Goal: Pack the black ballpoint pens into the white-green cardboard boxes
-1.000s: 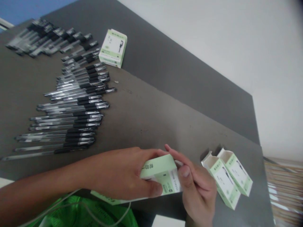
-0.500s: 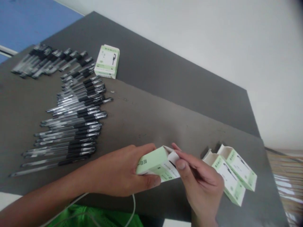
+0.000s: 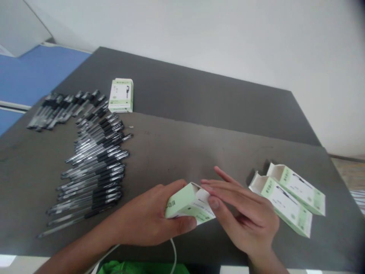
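Green carton (image 3: 189,203) clasped in the left hand (image 3: 148,213), fingers wrapped around it; the right hand (image 3: 245,217) has opened, fingers spread (perhaps still touching).

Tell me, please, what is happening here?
A person is handling a pale green cardboard box: the left hand grips it, and the open right hand is right beside its open end. To the right lie two more boxes, one beside the other. On the dark grey table, rows of black pens are spread out, with another box beyond them.
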A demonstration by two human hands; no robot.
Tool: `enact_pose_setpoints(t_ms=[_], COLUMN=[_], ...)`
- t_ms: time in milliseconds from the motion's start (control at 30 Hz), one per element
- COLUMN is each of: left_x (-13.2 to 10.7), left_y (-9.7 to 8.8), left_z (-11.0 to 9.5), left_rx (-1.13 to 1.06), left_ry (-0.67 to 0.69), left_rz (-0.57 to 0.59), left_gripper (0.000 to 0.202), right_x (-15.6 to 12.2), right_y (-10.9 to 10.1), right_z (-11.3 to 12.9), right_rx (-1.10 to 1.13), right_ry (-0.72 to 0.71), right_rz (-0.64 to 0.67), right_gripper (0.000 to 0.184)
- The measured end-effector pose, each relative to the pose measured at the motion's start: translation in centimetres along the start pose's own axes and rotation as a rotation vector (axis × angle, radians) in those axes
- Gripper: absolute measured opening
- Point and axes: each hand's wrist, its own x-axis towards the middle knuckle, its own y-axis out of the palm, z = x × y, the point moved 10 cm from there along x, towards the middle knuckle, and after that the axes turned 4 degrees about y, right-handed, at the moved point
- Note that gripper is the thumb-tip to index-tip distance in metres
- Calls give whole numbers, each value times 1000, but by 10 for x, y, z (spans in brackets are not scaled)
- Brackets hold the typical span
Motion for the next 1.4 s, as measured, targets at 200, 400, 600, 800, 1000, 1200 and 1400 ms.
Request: enact_pose_setpoints(t_ms=[200,400,600,800,1000,1200,1400], left_x=[1,0,-1,0,1,2,3], left_y=[5,4,4,7,8,9,13], left_z=[-2,0,2,-4,-10,-13,-8], left_rx=[41,29,-7,-111,-136,-146,-160], left_ry=[-4,-23,-13,42,40,39,95], left_rz=[5,-14,-16,-3,2,-13,-46], left_gripper=[37,43,50,44,41,39,40], right_x=[-4,-6,-4,-9,-17,-17,-17], right_y=[19,28,26,28,27,23,29], right_z=[0,1,-6,-6,-1,6,12], right_rx=[-52,-8,119,167,98,-21,-111], right_ry=[30,17,69,33,-37,-116,-106], right_rz=[165,256,267,291,299,231,207], right_gripper=[40,42,36,41,50,54,61])
